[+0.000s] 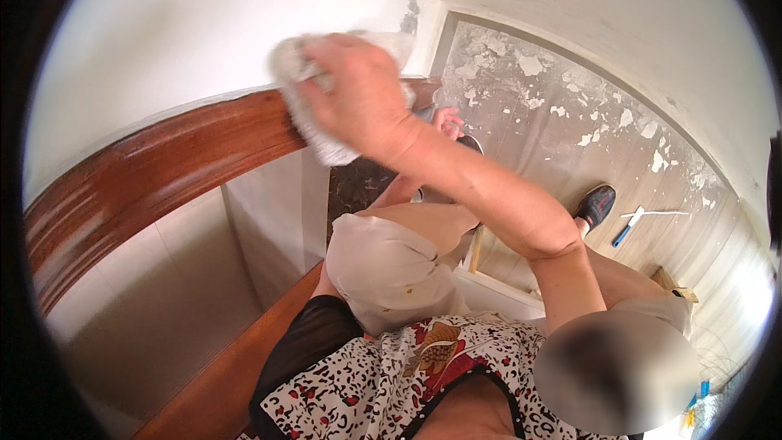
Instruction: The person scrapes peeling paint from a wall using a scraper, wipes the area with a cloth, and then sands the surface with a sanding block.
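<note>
My right hand (358,90), slightly smeared by motion, is closed on a whitish cloth (330,134). It presses the cloth against the far end of a glossy reddish-brown wood moulding (171,147), where the moulding meets the white wall (179,41). My right forearm stretches across from the lower right. Beyond that forearm and partly hidden by it, my left hand (448,121) shows loosely bent fingers with nothing visible in them. My left arm runs past my raised knee in light trousers (391,273).
Pale flakes (529,63) litter the grey wood-look floor (538,147). On it lies a blue-handled tool with a white head (629,228), near my dark shoe (597,205). A wooden edge (224,367) runs along the lower left. Something white and boxy (497,292) stands beneath my legs.
</note>
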{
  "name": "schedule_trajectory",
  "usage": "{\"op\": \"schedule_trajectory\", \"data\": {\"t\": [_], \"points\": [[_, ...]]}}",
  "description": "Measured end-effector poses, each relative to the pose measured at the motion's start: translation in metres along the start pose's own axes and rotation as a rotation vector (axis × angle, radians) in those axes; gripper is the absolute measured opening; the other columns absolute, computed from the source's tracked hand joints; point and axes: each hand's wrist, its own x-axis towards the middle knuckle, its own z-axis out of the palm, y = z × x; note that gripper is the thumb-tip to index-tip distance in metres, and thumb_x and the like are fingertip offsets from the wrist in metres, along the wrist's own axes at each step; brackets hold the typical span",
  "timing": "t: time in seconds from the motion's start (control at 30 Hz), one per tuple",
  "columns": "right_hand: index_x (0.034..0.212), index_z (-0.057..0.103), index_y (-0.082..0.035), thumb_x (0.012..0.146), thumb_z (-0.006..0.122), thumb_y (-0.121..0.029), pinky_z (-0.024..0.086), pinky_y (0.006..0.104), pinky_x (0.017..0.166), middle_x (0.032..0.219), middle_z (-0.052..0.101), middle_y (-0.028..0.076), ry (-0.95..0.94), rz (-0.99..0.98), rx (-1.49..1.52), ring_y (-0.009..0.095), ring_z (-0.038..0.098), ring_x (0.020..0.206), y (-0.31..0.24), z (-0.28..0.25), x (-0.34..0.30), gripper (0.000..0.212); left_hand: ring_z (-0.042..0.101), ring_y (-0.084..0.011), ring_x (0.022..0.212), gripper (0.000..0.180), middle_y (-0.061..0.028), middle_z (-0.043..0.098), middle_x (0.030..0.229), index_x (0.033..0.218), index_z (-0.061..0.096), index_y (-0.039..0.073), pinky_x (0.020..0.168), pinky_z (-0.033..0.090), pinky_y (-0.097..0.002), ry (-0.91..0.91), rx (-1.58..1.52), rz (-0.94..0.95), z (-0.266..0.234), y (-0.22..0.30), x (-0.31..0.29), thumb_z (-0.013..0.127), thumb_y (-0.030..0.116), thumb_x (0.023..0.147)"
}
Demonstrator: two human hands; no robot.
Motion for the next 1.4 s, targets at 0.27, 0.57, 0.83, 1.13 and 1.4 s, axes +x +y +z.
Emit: {"op": "schedule_trajectory", "data": {"t": [0.27,0.57,0.83,1.13,1.4], "points": [[0.094,0.067,-0.001,0.077,0.067,-0.023,0.05,0.0412,0.071,0.081,0.066,0.018,-0.124,0.333,-0.351,0.034,0.064,0.079,0.079,-0.012,-0.025,0.028,0.058,-0.0119,0.081,0.039,-0.0059,0.055,0.106,0.129,0.044,0.005,0.075,0.047,-0.0251,0.016,-0.22,0.062,-0.027,-0.008,0.019,0.055,0.009,0.092],[0.084,0.065,0.001,0.074,0.069,-0.019,0.048,0.0421,0.066,0.077,0.062,0.018,-0.094,0.171,-0.221,0.036,0.061,0.073,0.046,-0.009,-0.013,0.022,0.059,-0.0126,0.087,0.034,-0.0068,0.055,0.107,0.126,0.044,0.004,0.076,0.046,-0.0253,-0.025,-0.24,0.028,0.004,0.037,0.022,0.052,0.009,0.093],[0.093,0.062,0.003,0.078,0.067,-0.021,0.049,0.0376,0.065,0.081,0.063,0.021,0.159,0.181,-0.049,0.034,0.061,0.069,0.063,-0.002,0.004,0.029,0.06,-0.0159,0.099,0.035,-0.0119,0.058,0.108,0.126,0.044,0.002,0.084,0.047,-0.0343,0.105,-0.016,0.219,-0.022,0.065,0.047,0.052,0.006,0.092],[0.089,0.057,0.006,0.082,0.061,-0.022,0.048,0.0483,0.071,0.077,0.062,0.028,0.223,0.597,-0.094,0.045,0.061,0.078,0.095,0.015,0.006,0.03,0.05,-0.0182,0.109,0.049,-0.009,0.052,0.119,0.128,0.045,0.003,0.091,0.041,-0.0326,0.111,0.005,0.26,-0.037,0.029,0.041,0.062,0.009,0.083],[0.111,0.057,0.002,0.078,0.069,-0.008,0.05,0.0372,0.069,0.095,0.059,0.018,0.141,-0.068,0.116,0.032,0.059,0.078,0.006,-0.012,0.024,0.036,0.056,-0.019,0.1,0.042,-0.0102,0.05,0.119,0.126,0.043,0.003,0.078,0.048,-0.0314,0.039,0.221,0.225,0.0,0.057,0.031,0.057,0.005,0.086]]}}
